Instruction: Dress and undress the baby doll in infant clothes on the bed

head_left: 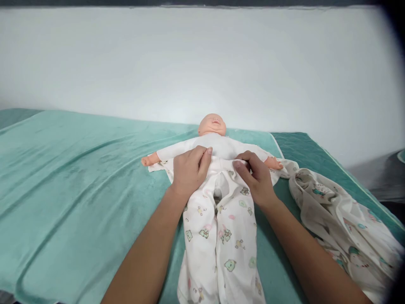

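A baby doll lies on its back with its arms spread to both sides, its torso and arms white. Over its lower body are white baby pants printed with small green and pink animals, with a gap at the crotch. My left hand is closed on the left side of the waistband, thumb against the fingers. At the right side of the waistband, my right hand pinches the cloth between thumb and fingers. Printed cloth shows beneath the doll's arms.
A light green blanket with folds covers the surface. To the right lies a crumpled white printed garment, partly on a darker green quilted pad. A white wall stands behind the doll.
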Available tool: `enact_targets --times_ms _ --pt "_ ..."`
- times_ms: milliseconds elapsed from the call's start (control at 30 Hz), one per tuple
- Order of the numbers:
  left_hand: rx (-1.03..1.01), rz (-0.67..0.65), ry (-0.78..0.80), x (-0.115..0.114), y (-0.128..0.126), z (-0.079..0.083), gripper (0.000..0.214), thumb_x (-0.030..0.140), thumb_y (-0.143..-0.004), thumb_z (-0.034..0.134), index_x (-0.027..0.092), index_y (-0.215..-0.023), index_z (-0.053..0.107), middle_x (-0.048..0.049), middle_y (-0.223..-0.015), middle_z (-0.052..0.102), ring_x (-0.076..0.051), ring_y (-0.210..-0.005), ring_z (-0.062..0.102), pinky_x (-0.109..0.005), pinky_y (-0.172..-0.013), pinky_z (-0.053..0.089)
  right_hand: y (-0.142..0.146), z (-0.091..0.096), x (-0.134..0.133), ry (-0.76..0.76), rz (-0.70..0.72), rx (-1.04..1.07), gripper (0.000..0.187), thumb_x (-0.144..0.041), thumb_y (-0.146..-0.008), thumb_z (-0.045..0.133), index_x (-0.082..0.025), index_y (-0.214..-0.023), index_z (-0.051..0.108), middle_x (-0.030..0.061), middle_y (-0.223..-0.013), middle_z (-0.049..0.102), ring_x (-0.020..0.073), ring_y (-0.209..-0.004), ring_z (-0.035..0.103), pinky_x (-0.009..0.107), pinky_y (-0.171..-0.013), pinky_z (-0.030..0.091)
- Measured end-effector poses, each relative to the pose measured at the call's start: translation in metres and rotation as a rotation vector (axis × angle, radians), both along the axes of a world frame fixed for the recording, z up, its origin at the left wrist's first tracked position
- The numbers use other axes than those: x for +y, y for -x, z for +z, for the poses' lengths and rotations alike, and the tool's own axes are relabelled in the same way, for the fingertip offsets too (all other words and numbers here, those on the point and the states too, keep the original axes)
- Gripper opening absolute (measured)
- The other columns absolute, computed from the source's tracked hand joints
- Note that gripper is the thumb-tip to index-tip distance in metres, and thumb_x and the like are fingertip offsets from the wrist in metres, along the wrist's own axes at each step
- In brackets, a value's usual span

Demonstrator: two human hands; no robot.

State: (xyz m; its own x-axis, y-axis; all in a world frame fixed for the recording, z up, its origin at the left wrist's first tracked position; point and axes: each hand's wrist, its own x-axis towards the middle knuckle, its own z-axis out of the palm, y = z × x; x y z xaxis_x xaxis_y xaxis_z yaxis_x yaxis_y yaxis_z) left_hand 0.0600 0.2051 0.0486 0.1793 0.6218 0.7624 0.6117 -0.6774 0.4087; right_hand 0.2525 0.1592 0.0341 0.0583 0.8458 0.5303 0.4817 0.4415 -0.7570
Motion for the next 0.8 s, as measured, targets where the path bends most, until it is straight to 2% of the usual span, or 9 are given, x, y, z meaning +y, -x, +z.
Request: enact_targets --times_ms 67,133,300,567,667,800 --pt "-0.010 -0.008 0.021 0.0008 0.0008 0.0010 0.029 0.032 -0.099 0.044 0.020 -0.076 0.057 0.0028 -0.060 0.056 -0.011 -0.057 0.051 -0.027 -0.057 0.036 -0.0006 0.0018 0.0016 0.006 0.029 -0.053 0.020 -0.041 -0.092 0.061 -0.026 -0.106 0.062 0.0013 -0.094 0.057 0.0164 -0.078 0.052 0.030 -0.065 0.041" --pt "-0.041 -0.009 0.031 0.0017 0.0015 0.0016 0.027 0.031 -0.099 0.045 0.021 -0.077 0.058 0.0011 -0.065 0.058 -0.013 -0.063 0.054 -0.028 -0.061 0.038 -0.0014 0.0031 0.0031 0.001 0.049 -0.092 0.025 -0.040 -0.091 0.063 -0.027 -0.113 0.062 0.0042 -0.105 0.056 0.0188 -0.088 0.054 0.031 -0.066 0.043" --pt "-0.083 0.024 0.057 0.0046 0.0024 0.0015 0.022 0.028 -0.098 0.047 0.022 -0.081 0.059 -0.0017 -0.077 0.063 -0.017 -0.077 0.055 -0.031 -0.072 0.042 -0.0049 0.0028 0.0055 -0.023 0.061 -0.162 0.021 -0.039 -0.090 0.064 -0.027 -0.107 0.060 0.0058 -0.109 0.055 0.0233 -0.100 0.052 0.036 -0.075 0.045" --pt "-0.029 -0.009 0.056 0.0061 0.0022 0.0019 0.035 0.030 -0.099 0.046 0.022 -0.065 0.043 0.0012 -0.061 0.051 -0.016 -0.066 0.048 -0.032 -0.063 0.036 -0.0067 0.0021 0.0072 0.014 0.050 -0.181 0.018 -0.040 -0.089 0.066 -0.026 -0.098 0.058 0.0054 -0.105 0.053 0.0224 -0.094 0.050 0.034 -0.067 0.045" --pt "-0.040 -0.015 0.060 0.0057 0.0021 0.0027 0.036 0.030 -0.098 0.047 0.022 -0.063 0.040 0.0016 -0.060 0.049 -0.015 -0.065 0.047 -0.032 -0.062 0.035 -0.0054 0.0002 0.0071 -0.005 0.021 -0.142 0.028 -0.042 -0.089 0.065 -0.028 -0.113 0.058 0.0063 -0.117 0.055 0.0246 -0.106 0.053 0.037 -0.079 0.047" --pt "-0.049 -0.019 0.074 0.0057 0.0020 0.0027 0.037 0.030 -0.099 0.046 0.022 -0.063 0.039 0.0014 -0.061 0.050 -0.015 -0.066 0.048 -0.031 -0.063 0.036 -0.0050 -0.0013 0.0068 0.076 0.086 -0.083 0.039 -0.043 -0.094 0.058 -0.031 -0.131 0.053 0.0058 -0.134 0.055 0.0247 -0.120 0.053 0.039 -0.091 0.047"
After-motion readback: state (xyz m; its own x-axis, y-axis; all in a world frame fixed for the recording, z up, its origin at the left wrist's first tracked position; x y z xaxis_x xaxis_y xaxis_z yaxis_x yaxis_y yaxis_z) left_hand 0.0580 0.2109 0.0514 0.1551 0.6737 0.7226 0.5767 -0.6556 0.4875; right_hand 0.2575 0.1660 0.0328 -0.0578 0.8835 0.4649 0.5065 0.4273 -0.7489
